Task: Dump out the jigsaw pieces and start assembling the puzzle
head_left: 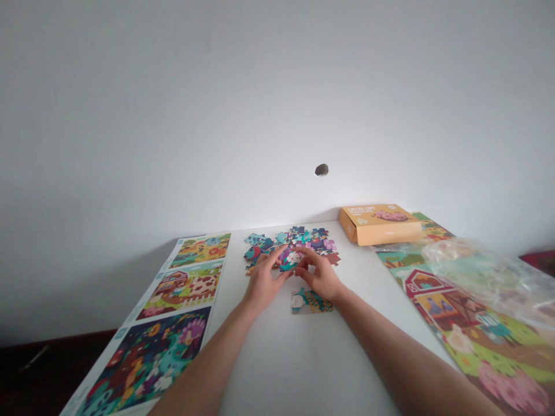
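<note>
My left hand (pixel 265 281) and my right hand (pixel 319 273) meet over the near edge of a heap of jigsaw pieces (pixel 299 234). Between their thumbs and index fingers is a colourful puzzle piece (pixel 289 259) with purple, white and teal print. The left thumb and index finger frame its left side; the right fingers are curled at its right side. Whether it is one piece or several joined is too small to tell. Just in front of the hands, a small joined strip of puzzle (pixel 311 303) lies flat, partly covered by my right wrist.
Picture sheets (pixel 180 289) with three printed scenes lie along the table's left side. At the back right stands an orange puzzle box (pixel 381 224). A farm picture poster (pixel 468 323) lies on the right, partly under clear plastic wrapping (pixel 472 268). A wall (pixel 277 115) rises behind the white table (pixel 277 370).
</note>
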